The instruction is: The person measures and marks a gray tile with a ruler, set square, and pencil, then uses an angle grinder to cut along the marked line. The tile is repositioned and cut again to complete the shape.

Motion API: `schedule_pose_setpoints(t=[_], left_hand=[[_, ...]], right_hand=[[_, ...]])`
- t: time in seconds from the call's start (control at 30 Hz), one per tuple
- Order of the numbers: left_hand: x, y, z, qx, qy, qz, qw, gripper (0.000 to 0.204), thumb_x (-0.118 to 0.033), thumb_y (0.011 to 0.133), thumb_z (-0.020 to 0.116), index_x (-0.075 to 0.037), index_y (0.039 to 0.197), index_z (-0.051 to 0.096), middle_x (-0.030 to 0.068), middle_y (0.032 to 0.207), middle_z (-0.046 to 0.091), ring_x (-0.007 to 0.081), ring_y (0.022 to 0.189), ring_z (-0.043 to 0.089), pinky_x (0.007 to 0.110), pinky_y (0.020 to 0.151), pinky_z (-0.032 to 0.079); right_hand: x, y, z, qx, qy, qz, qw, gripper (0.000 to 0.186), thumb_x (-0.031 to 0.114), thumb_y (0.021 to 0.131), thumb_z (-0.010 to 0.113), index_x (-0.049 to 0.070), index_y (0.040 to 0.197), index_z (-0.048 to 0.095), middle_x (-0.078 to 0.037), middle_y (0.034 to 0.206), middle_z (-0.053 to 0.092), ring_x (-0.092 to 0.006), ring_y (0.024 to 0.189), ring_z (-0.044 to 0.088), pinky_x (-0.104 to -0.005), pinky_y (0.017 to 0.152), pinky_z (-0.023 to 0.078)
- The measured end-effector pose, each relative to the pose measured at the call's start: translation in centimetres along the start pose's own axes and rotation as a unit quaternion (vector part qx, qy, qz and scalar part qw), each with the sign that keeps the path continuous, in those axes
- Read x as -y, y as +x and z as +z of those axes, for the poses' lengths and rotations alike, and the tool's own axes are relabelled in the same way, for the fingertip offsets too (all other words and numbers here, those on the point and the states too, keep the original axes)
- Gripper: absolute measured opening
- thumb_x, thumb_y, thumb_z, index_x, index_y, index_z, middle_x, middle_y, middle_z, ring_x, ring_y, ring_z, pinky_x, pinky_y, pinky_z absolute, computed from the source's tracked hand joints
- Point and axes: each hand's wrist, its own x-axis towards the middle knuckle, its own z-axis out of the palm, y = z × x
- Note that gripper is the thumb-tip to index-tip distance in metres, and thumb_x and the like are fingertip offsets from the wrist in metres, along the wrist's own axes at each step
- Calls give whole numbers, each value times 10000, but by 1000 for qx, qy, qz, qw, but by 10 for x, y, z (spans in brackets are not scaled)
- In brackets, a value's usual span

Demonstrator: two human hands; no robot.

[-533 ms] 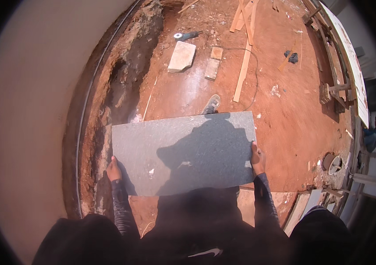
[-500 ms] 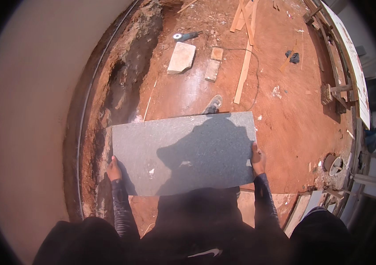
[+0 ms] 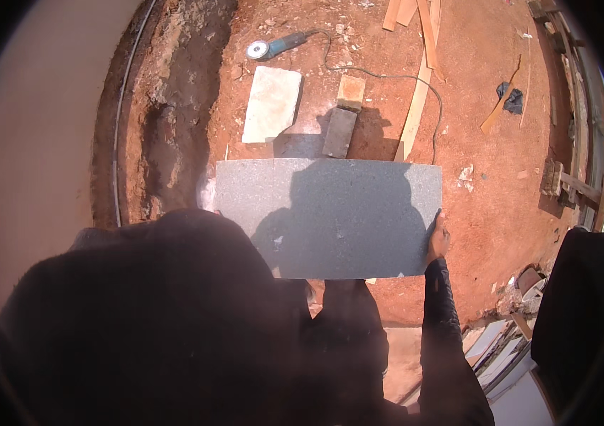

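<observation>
The right hand [image 3: 438,240] gripped the right edge of the grey slab [image 3: 330,216]; the left hand was hidden behind dark clothing.

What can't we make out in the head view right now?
- Left hand: hidden behind a dark blurred mass at lower left; its grip on the grey slab can't be seen.
- Slab's lower-left corner: covered by the same mass.
- Right hand: at the slab's right edge; fingers underneath hidden.
- Ground beneath the slab: hidden.

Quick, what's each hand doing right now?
Left hand: hidden behind dark clothing, cannot be told.
Right hand: closed on the right edge of the grey stone slab.
</observation>
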Motion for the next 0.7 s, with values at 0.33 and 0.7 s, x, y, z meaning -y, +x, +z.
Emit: schedule_pose_setpoints(t=[0.33, 0.7], left_hand=[[-106, 193, 239, 181, 244, 114, 946, 639, -612, 943, 499, -20, 1045, 713, 237, 969, 707, 385, 993, 666, 441, 874, 496], [-133, 272, 342, 153, 380, 168, 897, 654, -610, 893, 585, 17, 1033, 706, 247, 969, 706, 405, 971, 668, 465, 875, 499]], right_hand=[[12, 150, 166, -126, 33, 97, 987, 1012, 805, 840, 454, -141, 1140, 654, -323, 1150, 652, -396, 1120, 606, -427, 993, 426], [31, 279, 284, -94, 25, 75, 992, 1021, 798, 788, 551, -174, 1086, 645, -283, 1101, 670, -355, 1051, 614, -433, 977, 413]])
